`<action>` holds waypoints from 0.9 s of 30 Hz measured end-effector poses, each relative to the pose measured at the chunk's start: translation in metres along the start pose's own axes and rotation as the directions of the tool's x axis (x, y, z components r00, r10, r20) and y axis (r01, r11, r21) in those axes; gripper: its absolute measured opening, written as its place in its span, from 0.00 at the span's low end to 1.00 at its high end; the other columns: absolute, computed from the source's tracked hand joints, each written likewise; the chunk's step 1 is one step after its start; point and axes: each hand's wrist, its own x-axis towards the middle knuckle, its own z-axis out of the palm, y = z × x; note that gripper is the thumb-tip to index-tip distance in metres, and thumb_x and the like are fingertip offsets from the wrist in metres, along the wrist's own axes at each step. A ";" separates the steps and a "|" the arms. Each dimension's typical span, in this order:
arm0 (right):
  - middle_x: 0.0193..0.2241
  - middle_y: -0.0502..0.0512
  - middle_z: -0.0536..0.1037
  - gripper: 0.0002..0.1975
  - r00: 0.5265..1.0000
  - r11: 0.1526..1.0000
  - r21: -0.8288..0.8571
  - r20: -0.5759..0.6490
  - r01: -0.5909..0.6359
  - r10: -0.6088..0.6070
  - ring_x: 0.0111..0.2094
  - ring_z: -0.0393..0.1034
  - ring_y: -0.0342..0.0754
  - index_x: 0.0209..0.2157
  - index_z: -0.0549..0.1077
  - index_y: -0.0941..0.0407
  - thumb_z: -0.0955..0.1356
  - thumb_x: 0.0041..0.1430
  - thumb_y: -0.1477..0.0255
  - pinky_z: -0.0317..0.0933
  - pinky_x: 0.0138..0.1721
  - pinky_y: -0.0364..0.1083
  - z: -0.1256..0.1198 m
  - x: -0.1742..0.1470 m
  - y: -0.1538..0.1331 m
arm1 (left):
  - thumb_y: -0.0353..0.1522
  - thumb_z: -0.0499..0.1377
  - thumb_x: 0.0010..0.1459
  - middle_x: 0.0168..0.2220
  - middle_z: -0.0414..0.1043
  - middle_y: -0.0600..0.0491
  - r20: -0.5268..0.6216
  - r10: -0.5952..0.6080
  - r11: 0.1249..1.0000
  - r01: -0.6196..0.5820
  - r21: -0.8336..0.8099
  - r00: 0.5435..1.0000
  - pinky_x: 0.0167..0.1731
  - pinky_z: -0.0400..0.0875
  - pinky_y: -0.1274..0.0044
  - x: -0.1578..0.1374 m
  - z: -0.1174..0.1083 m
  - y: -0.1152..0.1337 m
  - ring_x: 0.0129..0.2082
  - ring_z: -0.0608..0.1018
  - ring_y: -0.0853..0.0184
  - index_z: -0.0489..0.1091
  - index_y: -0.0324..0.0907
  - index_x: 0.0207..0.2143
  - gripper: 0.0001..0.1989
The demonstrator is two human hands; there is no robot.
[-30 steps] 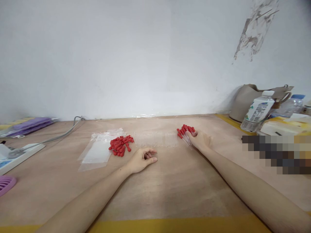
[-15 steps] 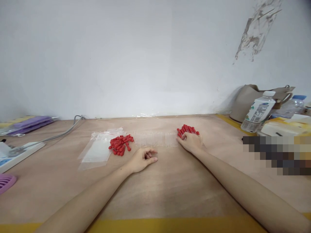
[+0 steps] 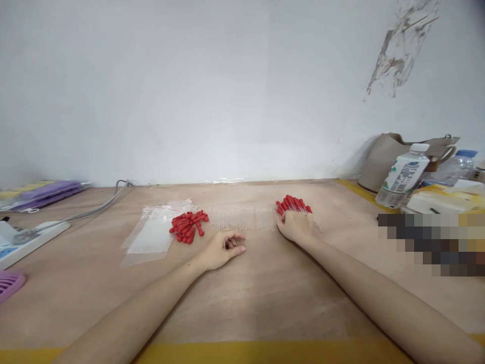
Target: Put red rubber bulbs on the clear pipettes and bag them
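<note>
My left hand [image 3: 223,249] rests on the table with its fingers loosely curled and the thumb apart, nothing in it. Beyond it lies a pile of red rubber bulbs [image 3: 185,227]. A row of thin clear tubes [image 3: 242,217] stretches between the pile and my right hand [image 3: 297,226]. That hand is closed, its knuckles up, over the lower part of a bunch of droppers [image 3: 291,203] with red bulbs and clear stems. Its fingertips are largely hidden, so what they hold cannot be made out.
Clear plastic bags [image 3: 151,235] lie left of the bulbs. A power strip [image 3: 34,242] with a grey cable and purple packets [image 3: 49,194] are at far left. On the right stand a labelled bottle [image 3: 403,174], a beige bag [image 3: 382,162] and a yellow-white pack [image 3: 443,202].
My right hand has drawn slightly towards me, off the red bulbs, so more of the bulbs and stems show. My left hand has stayed in place.
</note>
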 end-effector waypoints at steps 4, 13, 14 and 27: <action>0.26 0.64 0.73 0.15 1.000 0.998 -0.062 -0.026 0.005 -0.006 0.31 0.66 0.56 0.27 0.72 0.59 0.59 0.55 0.66 0.50 0.37 0.55 0.005 -0.001 -0.003 | 0.37 0.57 0.51 0.29 0.68 0.52 -0.009 0.010 0.999 -0.010 0.045 1.000 0.28 0.67 0.78 0.000 0.002 0.000 0.28 0.71 0.69 0.69 0.39 0.39 0.15; 0.28 0.65 0.73 0.13 0.988 0.995 -0.100 -0.150 0.025 -0.039 0.33 0.65 0.57 0.29 0.70 0.61 0.58 0.56 0.70 0.48 0.38 0.54 0.005 -0.008 -0.004 | 0.27 0.46 0.56 0.33 0.66 0.41 -0.246 0.051 0.497 0.189 0.847 0.968 0.31 0.66 0.70 -0.001 -0.033 -0.005 0.34 0.71 0.57 0.65 0.35 0.33 0.09; 0.28 0.64 0.73 0.14 0.985 0.996 -0.089 -0.170 0.026 -0.041 0.34 0.65 0.57 0.29 0.70 0.61 0.57 0.57 0.69 0.48 0.38 0.54 0.005 -0.009 -0.004 | 0.27 0.45 0.56 0.33 0.66 0.41 -0.260 0.020 0.463 0.222 0.858 0.965 0.30 0.66 0.71 -0.002 -0.036 -0.007 0.32 0.71 0.58 0.65 0.34 0.34 0.10; 0.38 0.59 0.72 0.16 0.949 0.895 0.323 -0.179 0.306 -0.260 0.39 0.65 0.51 0.45 0.65 0.55 0.54 0.59 0.74 0.55 0.39 0.48 0.002 -0.015 -0.003 | 0.17 0.42 0.52 0.34 0.65 0.43 -0.245 -0.044 0.346 0.245 0.906 0.969 0.29 0.67 0.75 -0.010 -0.034 0.016 0.32 0.72 0.61 0.62 0.34 0.37 0.15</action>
